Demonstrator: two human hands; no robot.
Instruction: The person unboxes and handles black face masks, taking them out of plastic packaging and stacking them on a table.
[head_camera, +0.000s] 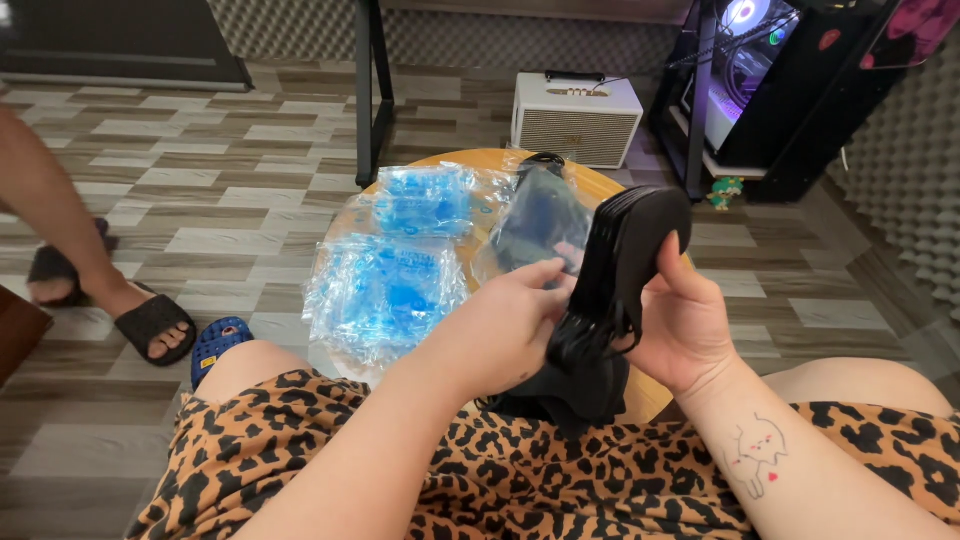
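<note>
Nearest the camera lies the person's lap in leopard-print cloth (560, 480), and just above it both hands meet on a stack of black flat pieces (625, 265) that looks like a bundle of thin black straps or covers held on edge. The right hand (685, 330), on a forearm bearing a small line-drawn tattoo, is clamped on the stack from the right, its thumb lying up the front face and its fingers hidden behind. The left hand (505, 325) is closed on the lower left of the same stack, fingertips pinching its near edge. The stack hangs over the near rim of a small round wooden table (480, 160), with a dark lump of black cloth (575, 390) below it, between the hands and the lap. On that table, left of the stack, lie two clear plastic bags of blue items (395, 285), one nearer and one farther, and just behind the stack sits a bag of dark items (540, 220). On the tiled floor left of the table, a blue shoe (218, 345) rests by the knee, and beyond it another person's feet in black sandals (150, 325). Behind the table stands a white box speaker (575, 120), and to the right of it a lit computer case (745, 70).
</note>
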